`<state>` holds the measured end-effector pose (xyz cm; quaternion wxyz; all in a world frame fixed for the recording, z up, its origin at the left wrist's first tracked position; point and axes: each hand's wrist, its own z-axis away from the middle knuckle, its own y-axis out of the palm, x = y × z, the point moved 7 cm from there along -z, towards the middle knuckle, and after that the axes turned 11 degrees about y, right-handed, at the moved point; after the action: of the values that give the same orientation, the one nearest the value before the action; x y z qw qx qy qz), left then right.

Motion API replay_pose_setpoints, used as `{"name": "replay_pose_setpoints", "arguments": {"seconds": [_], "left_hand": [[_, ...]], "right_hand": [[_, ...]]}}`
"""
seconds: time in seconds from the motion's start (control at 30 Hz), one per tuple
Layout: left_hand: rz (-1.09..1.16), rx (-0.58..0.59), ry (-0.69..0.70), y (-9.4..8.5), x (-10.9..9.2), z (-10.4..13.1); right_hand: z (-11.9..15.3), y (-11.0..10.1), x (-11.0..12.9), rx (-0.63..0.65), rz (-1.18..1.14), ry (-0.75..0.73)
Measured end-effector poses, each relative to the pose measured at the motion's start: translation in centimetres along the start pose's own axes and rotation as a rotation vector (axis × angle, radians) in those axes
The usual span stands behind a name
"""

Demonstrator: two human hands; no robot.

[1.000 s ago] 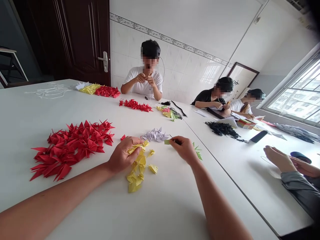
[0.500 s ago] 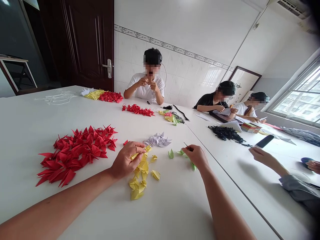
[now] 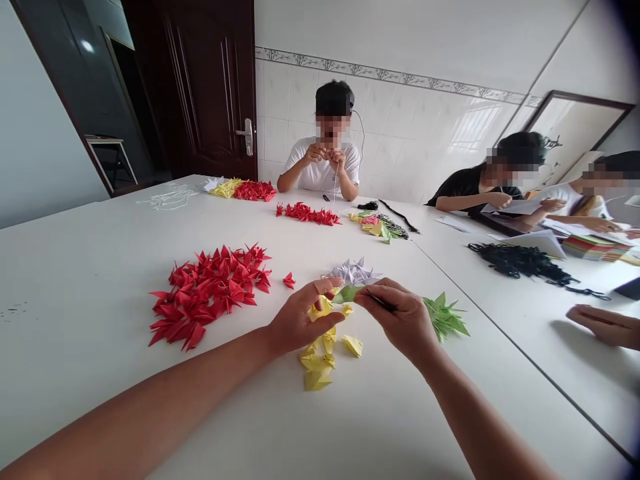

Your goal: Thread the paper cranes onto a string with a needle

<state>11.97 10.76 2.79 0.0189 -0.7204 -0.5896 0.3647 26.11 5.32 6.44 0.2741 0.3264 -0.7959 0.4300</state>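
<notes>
Moved inward from above the green pieces half a second earlier, the right hand (image 3: 403,317) met the left hand (image 3: 300,317) over the middle of the white table (image 3: 240,427), while the left's fingers, pinched before, had spread.

The right hand gripped a piece of green folded paper (image 3: 346,294) between thumb and fingers, along with a thin, dark, needle-like tool (image 3: 377,295). The left hand was open, its thumb and fingers parted around the near side of the green piece; whether they touched it could not be told. The small green piece, smooth and matte with creased edges, was held above the tabletop, its full shape partly covered by fingers.

Crumpled-looking yellow folded papers (image 3: 316,362) trailed below the hands, with 1 loose yellow piece (image 3: 353,345) just beside them. Crisp, sharp-pointed red paper cranes (image 3: 215,287) lay heaped to the left, 1 small red piece (image 3: 289,280) apart from them. Pale lavender paper cranes (image 3: 355,272) clustered beyond the hands, and spiky green paper cranes (image 3: 445,317) sat beside the right wrist. Across the table, 1 person in a white shirt (image 3: 320,160) worked with raised hands behind a red row of folded paper (image 3: 307,213).
</notes>
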Motion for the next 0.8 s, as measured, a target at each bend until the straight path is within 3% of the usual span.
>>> {"name": "replay_pose_setpoints", "arguments": {"seconds": [0.17, 0.3, 0.4, 0.5, 0.8], "left_hand": [[0.032, -0.04, 0.003, 0.0, -0.1, -0.1], [0.021, -0.105, 0.013, -0.6, 0.4, -0.1], [-0.016, -0.141, 0.015, -0.9, 0.7, 0.0], [-0.043, -0.171, 0.015, -1.2, 0.7, 0.0], [-0.07, -0.064, 0.082, -0.5, -0.4, -0.1]], "right_hand": [[0.6, 1.3, 0.9, 0.032, -0.056, -0.073], [0.4, 1.3, 0.4, 0.059, -0.026, 0.02], [0.2, 1.5, -0.6, 0.21, 0.014, 0.152], [0.2, 2.1, -1.2, 0.367, -0.012, 0.194], [0.7, 3.8, -2.2, 0.44, 0.033, 0.239]]}}
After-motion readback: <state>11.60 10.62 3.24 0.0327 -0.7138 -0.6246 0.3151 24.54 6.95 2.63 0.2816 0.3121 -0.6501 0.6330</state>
